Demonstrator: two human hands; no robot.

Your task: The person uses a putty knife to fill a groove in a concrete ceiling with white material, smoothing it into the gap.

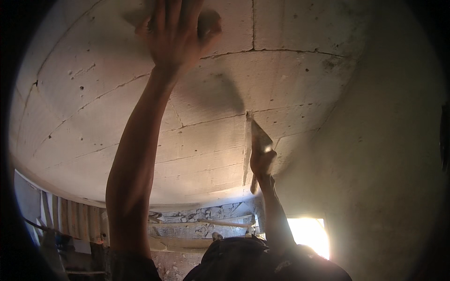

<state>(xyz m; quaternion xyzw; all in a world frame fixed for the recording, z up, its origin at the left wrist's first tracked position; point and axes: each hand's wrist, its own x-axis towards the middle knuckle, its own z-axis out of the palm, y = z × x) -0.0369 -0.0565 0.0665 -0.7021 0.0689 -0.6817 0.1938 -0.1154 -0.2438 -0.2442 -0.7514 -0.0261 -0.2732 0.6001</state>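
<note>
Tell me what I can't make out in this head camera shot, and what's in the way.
All in the head view:
- Left hand: fingertips cut off by the top edge; its back hides anything under the palm.
- Flat-bladed tool: grip covered by the right hand.
- Bright opening: glare hides what lies beyond.
- Clutter at lower left: too dark and small.

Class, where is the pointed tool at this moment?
In the head view, just right of centre, the pointed tool is in the person's right hand, above and left of the bright opening.
</note>
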